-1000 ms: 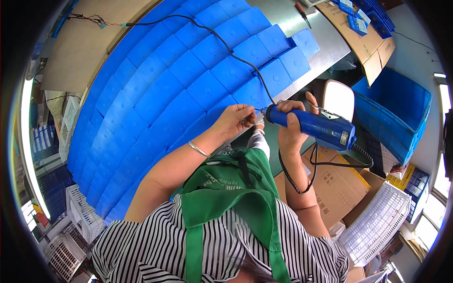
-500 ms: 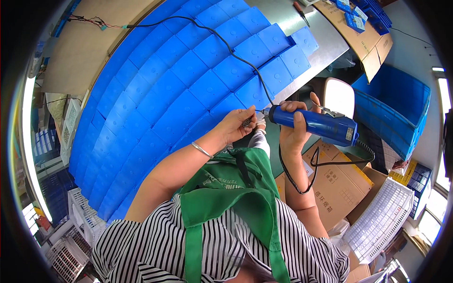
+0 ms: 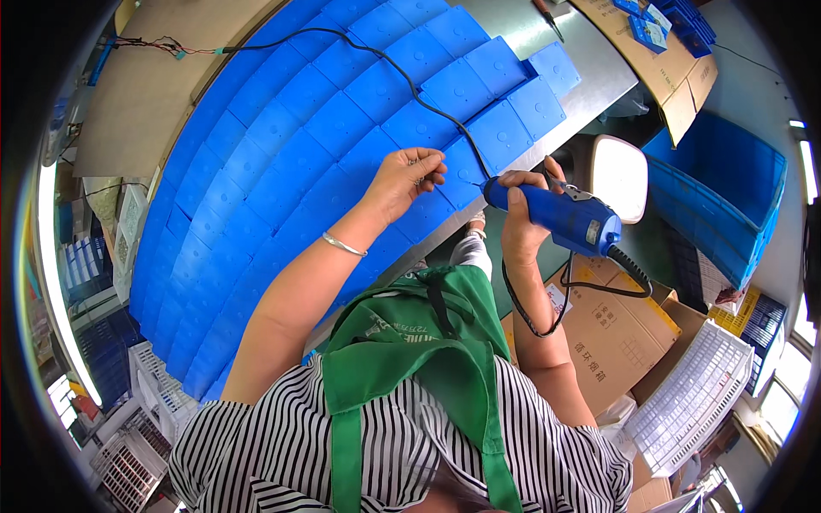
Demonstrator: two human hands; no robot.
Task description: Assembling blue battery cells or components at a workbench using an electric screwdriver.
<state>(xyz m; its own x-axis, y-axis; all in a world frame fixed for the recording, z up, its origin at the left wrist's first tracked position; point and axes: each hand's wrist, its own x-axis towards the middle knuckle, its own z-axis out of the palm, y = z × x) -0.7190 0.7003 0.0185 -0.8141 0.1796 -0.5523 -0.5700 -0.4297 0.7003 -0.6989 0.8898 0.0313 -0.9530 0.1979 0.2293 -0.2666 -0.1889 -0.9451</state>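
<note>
My right hand (image 3: 519,232) grips a blue electric screwdriver (image 3: 560,214). Its tip points left, over the near right edge of a large spread of blue plastic boxes (image 3: 359,162), and its trigger lever lies under my fingers. Above the same boxes, left of the tip, my left hand (image 3: 404,181) is closed, thumb against the fingers. Small metal pieces that look like screws show in it, mostly hidden by the fingers. A black cord (image 3: 406,75) crosses the boxes to the screwdriver's front end.
The boxes lie in close rows on a metal table (image 3: 590,73). A hand screwdriver (image 3: 547,17) lies at the far edge. Right of me stand a blue crate (image 3: 718,201), a white-topped stool (image 3: 619,179), cardboard boxes (image 3: 611,321) and a white basket (image 3: 688,398). The tool's coiled cable loops by my right forearm.
My left hand has moved up and left, away from the screwdriver's tip and over the boxes. The screwdriver has shifted slightly left, its rear end tilting lower.
</note>
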